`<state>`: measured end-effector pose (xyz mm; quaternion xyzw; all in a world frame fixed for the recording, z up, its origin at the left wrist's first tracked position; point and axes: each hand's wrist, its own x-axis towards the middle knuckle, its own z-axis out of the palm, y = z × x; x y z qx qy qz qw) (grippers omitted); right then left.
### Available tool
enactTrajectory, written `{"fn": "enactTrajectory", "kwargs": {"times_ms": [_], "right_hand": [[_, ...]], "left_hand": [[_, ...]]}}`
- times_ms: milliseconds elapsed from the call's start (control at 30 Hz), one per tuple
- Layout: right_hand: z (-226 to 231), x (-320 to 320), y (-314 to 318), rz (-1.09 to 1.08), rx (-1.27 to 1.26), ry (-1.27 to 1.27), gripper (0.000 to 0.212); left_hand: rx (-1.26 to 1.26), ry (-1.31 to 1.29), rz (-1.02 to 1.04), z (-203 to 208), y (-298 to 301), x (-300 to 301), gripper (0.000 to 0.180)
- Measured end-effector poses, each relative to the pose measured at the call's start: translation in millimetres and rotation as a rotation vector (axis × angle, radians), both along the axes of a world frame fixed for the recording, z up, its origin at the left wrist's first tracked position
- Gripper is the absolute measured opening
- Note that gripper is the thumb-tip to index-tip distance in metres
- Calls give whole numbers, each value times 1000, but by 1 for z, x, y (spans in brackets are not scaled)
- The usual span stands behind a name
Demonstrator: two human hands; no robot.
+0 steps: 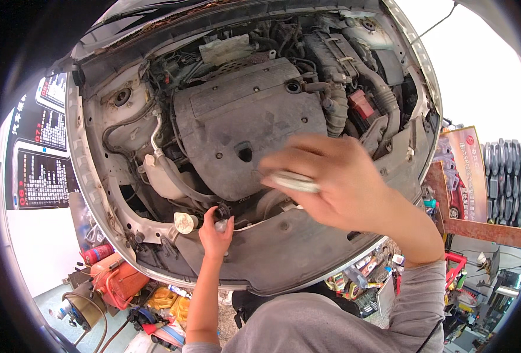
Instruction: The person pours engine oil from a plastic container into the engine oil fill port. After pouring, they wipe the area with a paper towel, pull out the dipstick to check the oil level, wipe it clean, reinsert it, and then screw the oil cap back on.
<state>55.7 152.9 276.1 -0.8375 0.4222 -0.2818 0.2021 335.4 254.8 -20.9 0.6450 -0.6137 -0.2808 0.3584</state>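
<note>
An open car engine bay lies in front of me, with a dark, dusty engine cover (225, 112) in its middle. My left hand (215, 236) is at the front edge of the bay, its fingers round a black round cap-like part (221, 212). A small clear piece shows by the fingertips. Just left of that hand is a yellowish-white round piece (184, 223). Above the front right part of the engine cover, my right hand (331, 179) is smeared by motion. It grips a pale, flat, round-edged thing (295, 181) whose kind I cannot make out.
A whitish plastic reservoir (161, 176) sits left of the engine cover. The battery with a red cover (362, 104) and a ribbed air hose (337, 109) are at the right. A front panel (284, 247) runs along the near edge. An orange tank (118, 276) and tools stand below.
</note>
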Motion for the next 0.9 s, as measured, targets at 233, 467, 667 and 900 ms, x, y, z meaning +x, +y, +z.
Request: {"fn": "enactTrajectory", "kwargs": {"times_ms": [233,467,667,900], "right_hand": [[-98,53,-59,-88,64,77,17],[-169,63,-77,-105,171,21,21],[-255,54,-84,-20,408,87,23],[-251,61,-61,-151,160,210,21]], "left_hand": [[91,-57,15,6,-2,-1,53],[99,-98,17,10,1,1,51],[32,-51,42,14,-2,2,54],[83,-36,15,16,2,4,54]]}}
